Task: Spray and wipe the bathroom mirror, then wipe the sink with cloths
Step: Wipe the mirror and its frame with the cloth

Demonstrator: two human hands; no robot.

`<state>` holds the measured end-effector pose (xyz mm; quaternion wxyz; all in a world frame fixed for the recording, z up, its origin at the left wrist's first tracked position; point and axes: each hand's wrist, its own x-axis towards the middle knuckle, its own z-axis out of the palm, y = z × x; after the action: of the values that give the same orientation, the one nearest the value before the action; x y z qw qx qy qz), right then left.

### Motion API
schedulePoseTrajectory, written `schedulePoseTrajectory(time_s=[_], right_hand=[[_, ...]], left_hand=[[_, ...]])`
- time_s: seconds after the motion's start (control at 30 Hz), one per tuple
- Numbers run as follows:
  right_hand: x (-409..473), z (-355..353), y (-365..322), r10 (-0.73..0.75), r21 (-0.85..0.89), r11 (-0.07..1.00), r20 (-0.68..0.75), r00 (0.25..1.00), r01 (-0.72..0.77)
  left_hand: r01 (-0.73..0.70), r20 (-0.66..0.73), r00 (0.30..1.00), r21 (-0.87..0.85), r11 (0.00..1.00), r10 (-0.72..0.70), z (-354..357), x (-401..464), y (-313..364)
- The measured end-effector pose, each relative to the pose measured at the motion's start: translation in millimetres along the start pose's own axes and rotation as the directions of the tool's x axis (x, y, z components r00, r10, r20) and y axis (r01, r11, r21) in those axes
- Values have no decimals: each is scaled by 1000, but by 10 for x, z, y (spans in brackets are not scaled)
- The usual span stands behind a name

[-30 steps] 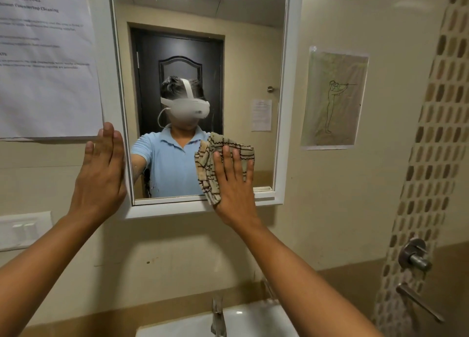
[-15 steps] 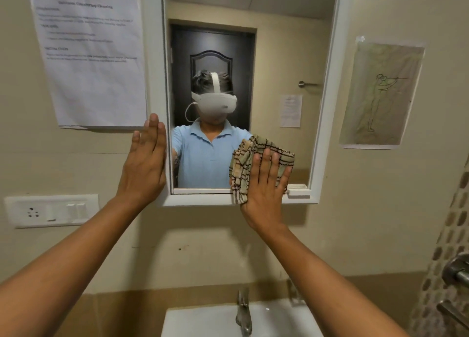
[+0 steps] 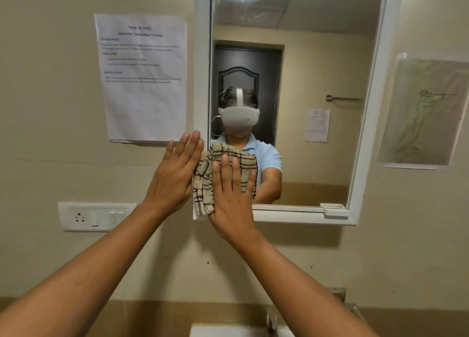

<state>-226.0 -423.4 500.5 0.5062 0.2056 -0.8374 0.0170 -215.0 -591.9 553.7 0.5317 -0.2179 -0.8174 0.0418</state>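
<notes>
A white-framed mirror (image 3: 317, 70) hangs on the beige wall ahead. My right hand (image 3: 232, 197) lies flat with straight fingers on a beige cloth with dark stripes (image 3: 203, 174), pressing it against the mirror's lower left corner. My left hand (image 3: 175, 176) is open and flat against the mirror's left frame, just beside the cloth. The white sink (image 3: 215, 331) shows only as a sliver at the bottom edge, with a blurred tap (image 3: 271, 319) partly hidden behind my right forearm.
A printed sheet (image 3: 144, 78) is taped to the wall left of the mirror, above a white switch and socket plate (image 3: 94, 216). A drawing on paper (image 3: 423, 113) hangs to the right. A small white catch (image 3: 335, 208) sits on the mirror's lower frame.
My right hand has slid the cloth leftward along the mirror's bottom, from near the middle to the lower left corner. My left hand stays on the left frame. The view has shifted left.
</notes>
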Motion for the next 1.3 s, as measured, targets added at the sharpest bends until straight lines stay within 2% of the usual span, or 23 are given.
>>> schedulePoseTrajectory(time_s=[0.23, 0.47, 0.67, 0.83, 1.07, 1.23, 1.3], right_hand=[[127, -77, 23, -46, 31, 998, -18, 999, 46], [-392, 147, 283, -274, -44, 961, -20, 962, 273], [-617, 144, 662, -391, -61, 919, -29, 920, 389], [-861, 35, 1190, -421, -137, 899, -10, 907, 416], [-1186, -170, 1743, -466, -172, 866, 64, 883, 470], [-1421, -264, 2132, -550, -200, 804, 110, 828, 560], [-1531, -290, 2199, -535, -199, 811, 127, 835, 550]], left_hand=[[34, 30, 999, -36, 999, -33, -19, -8, 6], [78, 0, 997, -59, 995, -78, 61, -10, 139], [144, 0, 990, -44, 989, -144, 79, -10, 218], [181, 2, 983, -19, 983, -181, 74, -3, 283], [220, 89, 971, 3, 975, -220, 132, -65, 614], [200, 81, 978, -86, 976, -193, 176, -56, 1006], [195, 75, 980, -146, 970, -186, 182, -77, 1194]])
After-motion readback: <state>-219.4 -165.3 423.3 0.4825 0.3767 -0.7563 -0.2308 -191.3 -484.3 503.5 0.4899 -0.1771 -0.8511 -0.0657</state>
